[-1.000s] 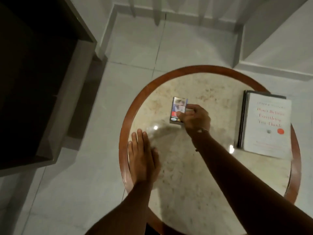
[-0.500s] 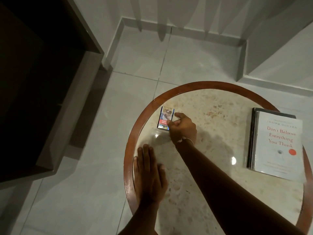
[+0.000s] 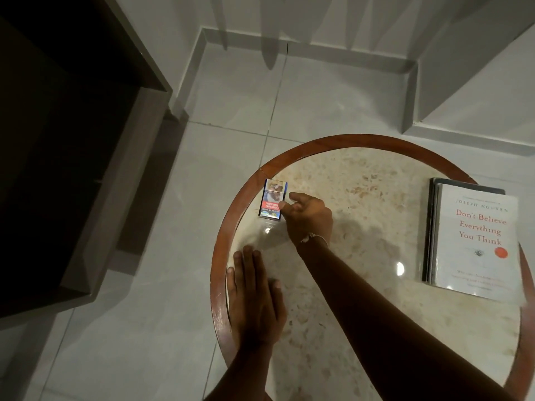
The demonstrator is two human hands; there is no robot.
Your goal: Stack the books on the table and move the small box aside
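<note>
Speckled beige stone, ringed by a reddish-brown wooden rim, made up the round tabletop (image 3: 376, 198) seen from above. Near its far left edge lay the small box (image 3: 272, 199), a flat rectangular pack with a blue border, a pale picture at its upper end and a red label band lower down, resting face up on the stone just inside the rim. The right hand (image 3: 307, 217) reached across the stone to it, fingers loosely curled and apart; the thumb tip (image 3: 283, 205) touched the box's right edge, while the index finger stretched out just beside its upper right corner, so the hand was not clamped around the pack. The left hand (image 3: 256, 296) lay palm down and flat on the near left part of the tabletop, fingers extended together and pointing away from the person, gripping nothing, its outer fingers close to the wooden rim. Well apart from both hands, on the right side of the tabletop, sat the stack of books (image 3: 474, 241): a white-covered paperback with red title lettering and an orange dot lay uppermost, squared over at least one darker book whose edges showed along the left and far sides. Pale glossy floor tiles (image 3: 231, 91) surrounded the table, and a dark cabinet (image 3: 72, 140) stood at the left.
</note>
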